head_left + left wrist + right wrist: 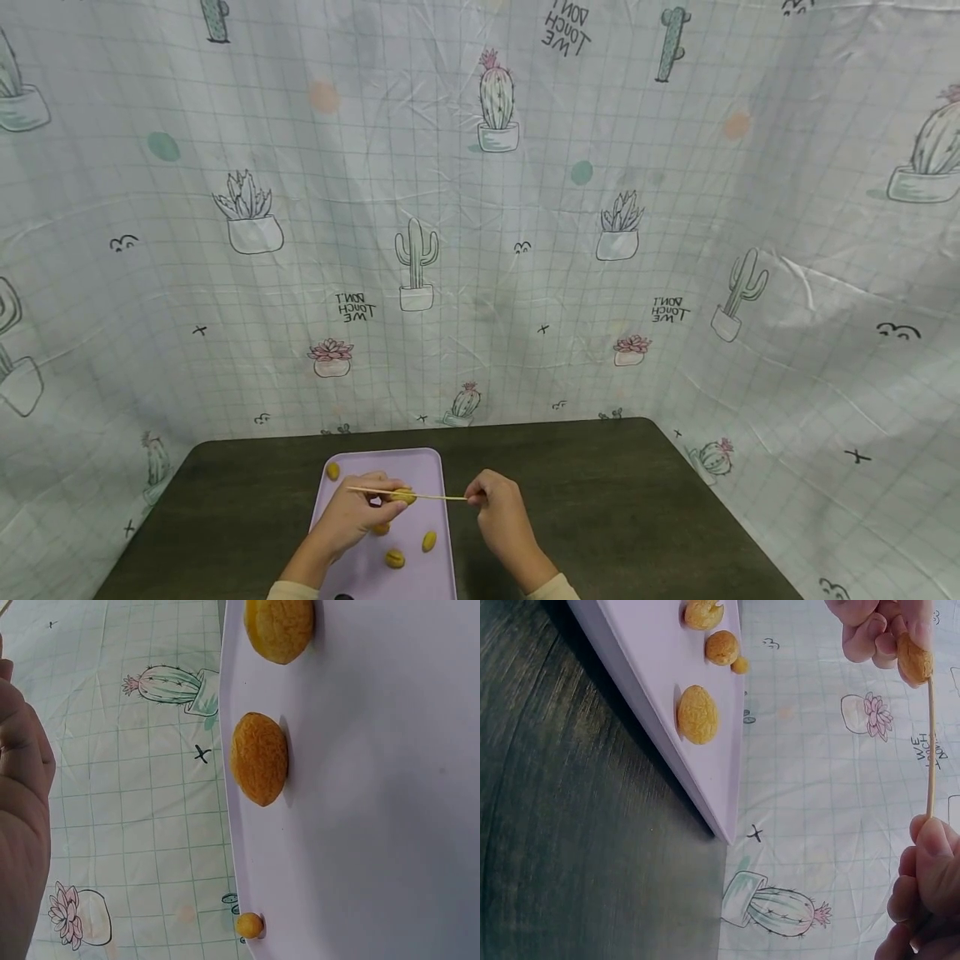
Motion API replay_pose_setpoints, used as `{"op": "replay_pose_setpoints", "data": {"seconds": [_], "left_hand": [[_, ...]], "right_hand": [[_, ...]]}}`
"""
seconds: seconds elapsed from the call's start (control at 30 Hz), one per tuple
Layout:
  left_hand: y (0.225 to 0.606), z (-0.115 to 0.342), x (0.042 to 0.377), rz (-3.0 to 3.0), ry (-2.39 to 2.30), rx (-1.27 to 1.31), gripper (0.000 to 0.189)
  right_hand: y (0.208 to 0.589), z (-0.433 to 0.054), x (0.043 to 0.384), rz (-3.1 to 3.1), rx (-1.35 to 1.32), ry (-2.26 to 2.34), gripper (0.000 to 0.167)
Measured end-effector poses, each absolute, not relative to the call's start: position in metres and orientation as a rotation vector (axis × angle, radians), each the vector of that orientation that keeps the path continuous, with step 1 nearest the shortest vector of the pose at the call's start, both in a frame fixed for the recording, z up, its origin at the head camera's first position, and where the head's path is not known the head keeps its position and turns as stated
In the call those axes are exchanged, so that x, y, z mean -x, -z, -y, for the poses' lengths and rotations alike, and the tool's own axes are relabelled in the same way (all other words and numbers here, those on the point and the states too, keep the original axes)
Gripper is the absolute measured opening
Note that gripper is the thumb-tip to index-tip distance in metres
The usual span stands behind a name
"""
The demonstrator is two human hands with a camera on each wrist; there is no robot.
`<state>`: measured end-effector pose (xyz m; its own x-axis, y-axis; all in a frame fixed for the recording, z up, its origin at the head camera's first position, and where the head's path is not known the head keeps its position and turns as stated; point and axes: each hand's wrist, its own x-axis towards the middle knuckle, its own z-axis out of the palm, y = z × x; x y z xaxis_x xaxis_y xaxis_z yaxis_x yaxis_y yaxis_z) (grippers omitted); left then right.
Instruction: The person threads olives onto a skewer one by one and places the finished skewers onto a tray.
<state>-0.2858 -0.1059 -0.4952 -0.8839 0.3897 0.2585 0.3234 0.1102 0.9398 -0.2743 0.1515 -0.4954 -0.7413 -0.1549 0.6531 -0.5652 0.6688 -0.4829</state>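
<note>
My left hand [349, 515] pinches a wrinkled yellow-brown fruit [913, 660] above a lilac tray [422, 468]. A thin wooden skewer [931, 750] runs from this fruit to my right hand [501, 515], which grips its end between thumb and fingers, right of the tray. In the head view the skewer also shows on the far side of the fruit, across the left fingers. Several similar fruits lie apart on the tray, among them an oval one [429, 542], a round one [394, 558] and a wrinkled one [259, 759]. Another [381, 528] is partly hidden by the left hand.
The tray stands on a dark wooden table [600, 500], with a raised rim around it. A small fruit [333, 471] lies in its far left corner. A dark round thing [343, 597] shows at the bottom edge. A cactus-print cloth [480, 333] hangs behind and beside the table.
</note>
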Motion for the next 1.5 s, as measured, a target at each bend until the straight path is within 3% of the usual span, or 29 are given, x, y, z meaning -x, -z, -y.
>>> {"op": "replay_pose_setpoints", "data": {"seconds": [1.13, 1.5], "left_hand": [[0.492, 0.097, 0.281, -2.254, -1.923, -0.746, 0.026], [0.496, 0.092, 0.281, -2.329, -1.882, -0.854, 0.021]], "right_hand": [[0.495, -0.145, 0.267, 2.215, -0.557, -0.942, 0.032], [0.497, -0.144, 0.266, 2.264, -0.541, -0.990, 0.035]]}}
